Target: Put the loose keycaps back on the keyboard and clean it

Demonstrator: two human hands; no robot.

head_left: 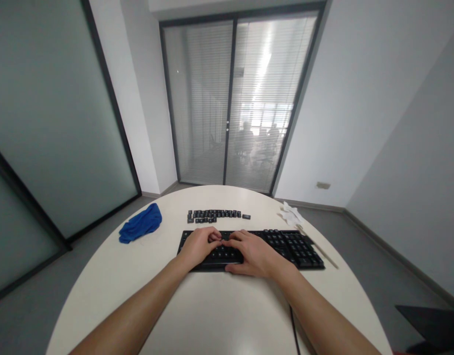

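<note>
A black keyboard point(219, 265) lies across the table in front of me, and some keys in its left part look removed. My left hand point(201, 245) rests over that left part, its fingers curled and thumb and index fingertips drawn together; whatever they hold is too small to tell. Close beside it, my right hand point(252, 251) lies over the middle of the keyboard. Its index fingertip meets the left fingertips, while its thumb stretches apart along the front edge. Loose black keycaps point(219, 214) stand in rows behind the keyboard.
A crumpled blue cloth point(141, 224) lies on the left of the round white table point(112, 286). White tissue point(291, 215) and a thin stick point(325, 255) are at the right. A black cable point(294, 328) runs toward me beside my right forearm.
</note>
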